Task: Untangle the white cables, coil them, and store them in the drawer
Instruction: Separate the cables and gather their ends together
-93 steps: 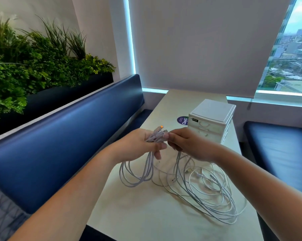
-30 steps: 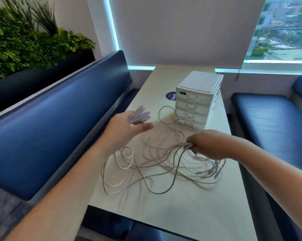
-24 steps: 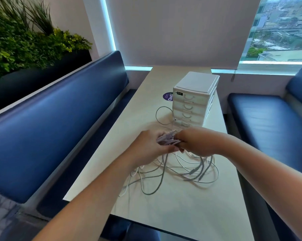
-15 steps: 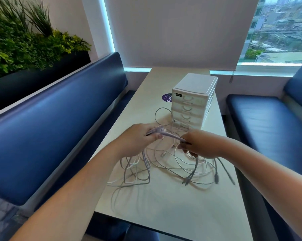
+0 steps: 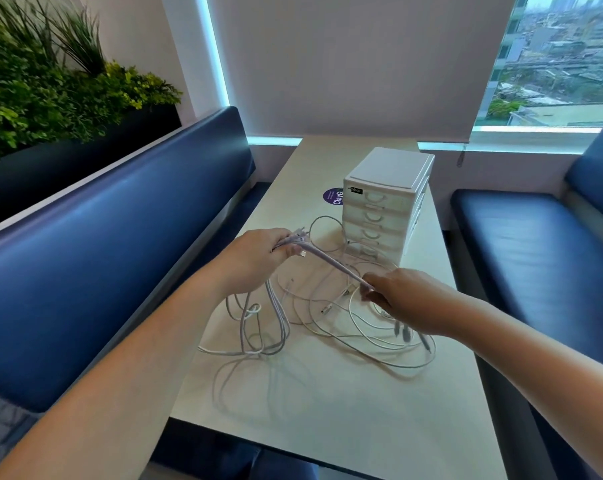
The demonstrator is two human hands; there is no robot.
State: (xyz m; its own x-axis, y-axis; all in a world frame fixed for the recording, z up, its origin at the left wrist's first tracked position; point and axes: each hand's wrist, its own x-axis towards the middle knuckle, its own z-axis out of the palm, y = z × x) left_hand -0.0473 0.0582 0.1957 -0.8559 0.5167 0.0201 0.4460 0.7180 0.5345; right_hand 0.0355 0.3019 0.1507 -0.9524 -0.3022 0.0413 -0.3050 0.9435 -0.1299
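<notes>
Both hands are working one bunch: left hand (image 5: pixel 258 252) gripping the plug ends, right hand (image 5: pixel 409 301) pinching the taut strand. White cables (image 5: pixel 331 265) are sprawling on the table (image 5: pixel 328 427), just near of the drawer unit (image 5: pixel 379 216). Risk imo: pulling w/ loops crossed could be tightening knots, or dragging slack off the left edge.

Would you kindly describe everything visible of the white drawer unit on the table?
The drawer unit is a small white tower, plastic by its look, with a flat top and several stacked drawers with curved handle notches, all seemingly shut. A dark label sits at its top front corner. It stands upright on the table; white cables reach its base.
</notes>
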